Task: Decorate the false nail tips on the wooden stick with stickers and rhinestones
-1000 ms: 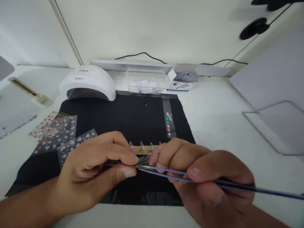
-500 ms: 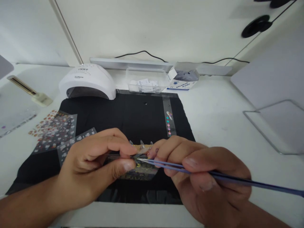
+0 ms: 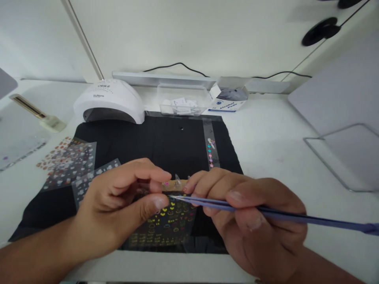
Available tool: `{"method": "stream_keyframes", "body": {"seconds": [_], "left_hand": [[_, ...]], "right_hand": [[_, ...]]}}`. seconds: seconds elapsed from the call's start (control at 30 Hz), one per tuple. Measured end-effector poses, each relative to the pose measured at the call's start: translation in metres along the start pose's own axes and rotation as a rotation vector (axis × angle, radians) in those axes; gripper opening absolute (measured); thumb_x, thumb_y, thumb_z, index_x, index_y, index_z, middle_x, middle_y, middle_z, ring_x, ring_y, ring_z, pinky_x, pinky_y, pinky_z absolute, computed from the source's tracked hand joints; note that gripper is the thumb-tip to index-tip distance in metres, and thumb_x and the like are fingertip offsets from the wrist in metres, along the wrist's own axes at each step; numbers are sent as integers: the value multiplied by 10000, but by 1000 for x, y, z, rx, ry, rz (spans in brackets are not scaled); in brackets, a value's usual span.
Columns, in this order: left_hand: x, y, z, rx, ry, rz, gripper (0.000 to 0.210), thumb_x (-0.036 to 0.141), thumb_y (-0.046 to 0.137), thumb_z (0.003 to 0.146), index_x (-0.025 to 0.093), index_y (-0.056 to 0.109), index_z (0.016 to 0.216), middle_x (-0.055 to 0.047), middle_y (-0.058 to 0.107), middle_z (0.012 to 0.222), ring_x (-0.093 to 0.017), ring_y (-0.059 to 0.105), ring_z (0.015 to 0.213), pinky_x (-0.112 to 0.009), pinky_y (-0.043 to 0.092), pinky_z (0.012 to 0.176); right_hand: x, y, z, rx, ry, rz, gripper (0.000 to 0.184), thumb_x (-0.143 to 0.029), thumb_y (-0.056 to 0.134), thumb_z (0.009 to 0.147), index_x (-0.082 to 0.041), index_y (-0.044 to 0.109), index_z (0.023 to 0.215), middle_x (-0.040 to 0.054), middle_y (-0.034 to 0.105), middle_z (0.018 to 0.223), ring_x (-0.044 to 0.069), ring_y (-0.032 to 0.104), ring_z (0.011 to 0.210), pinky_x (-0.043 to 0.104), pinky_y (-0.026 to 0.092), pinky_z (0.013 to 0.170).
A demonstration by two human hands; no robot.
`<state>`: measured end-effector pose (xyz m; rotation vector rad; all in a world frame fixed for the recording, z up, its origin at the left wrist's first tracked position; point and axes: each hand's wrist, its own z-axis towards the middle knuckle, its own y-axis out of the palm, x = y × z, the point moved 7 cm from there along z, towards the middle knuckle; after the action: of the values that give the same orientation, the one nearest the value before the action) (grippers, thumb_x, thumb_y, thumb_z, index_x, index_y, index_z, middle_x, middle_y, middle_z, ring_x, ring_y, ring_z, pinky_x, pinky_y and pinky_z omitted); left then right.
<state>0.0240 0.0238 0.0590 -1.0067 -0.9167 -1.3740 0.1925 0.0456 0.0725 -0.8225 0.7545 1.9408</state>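
My right hand (image 3: 251, 209) holds slim purple-blue tweezers (image 3: 266, 215), their pale tips pointing left toward my left thumb. The tips lie close together; whether anything tiny sits between them I cannot tell. My left hand (image 3: 118, 201) is open, with thumb and index finger apart just left of the tips. Below both hands lies a clear sticker sheet (image 3: 168, 227) with yellow hearts and line faces. Behind the fingers is a tan strip (image 3: 170, 184) with clear nail tips (image 3: 177, 180) standing on it, partly hidden. A pink decoration shows beside them.
A black mat (image 3: 166, 146) covers the middle of the white table. Sticker sheets (image 3: 69, 165) lie left, a clear decorated strip (image 3: 211, 146) right. At the back stand a white nail lamp (image 3: 109, 100), a clear tray (image 3: 182, 100) of packets and an alcohol pads box (image 3: 227, 100).
The left thumb and index finger have parted and let go of the sticker sheet, which now lies flatter below. The right hand with the tweezers has shifted slightly left.
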Motion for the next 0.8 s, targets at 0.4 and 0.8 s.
{"method": "stream_keyframes", "body": {"seconds": [0.4, 0.8], "left_hand": [[-4, 0, -2, 21, -75, -15, 391, 16, 714, 755, 295, 746, 1028, 62, 669, 700, -47, 618, 581, -86, 530, 549], [-2, -11, 2, 102, -51, -3, 284, 58, 746, 753, 250, 711, 960, 52, 651, 675, -66, 582, 530, -127, 486, 470]], "right_hand": [[5, 2, 3, -6, -9, 59, 225, -182, 537, 926, -223, 727, 1041, 22, 644, 666, 186, 646, 657, 426, 591, 663], [1, -6, 4, 35, 22, 32, 166, -214, 564, 931, -240, 714, 998, 9, 670, 676, 182, 657, 644, 436, 577, 704]]}}
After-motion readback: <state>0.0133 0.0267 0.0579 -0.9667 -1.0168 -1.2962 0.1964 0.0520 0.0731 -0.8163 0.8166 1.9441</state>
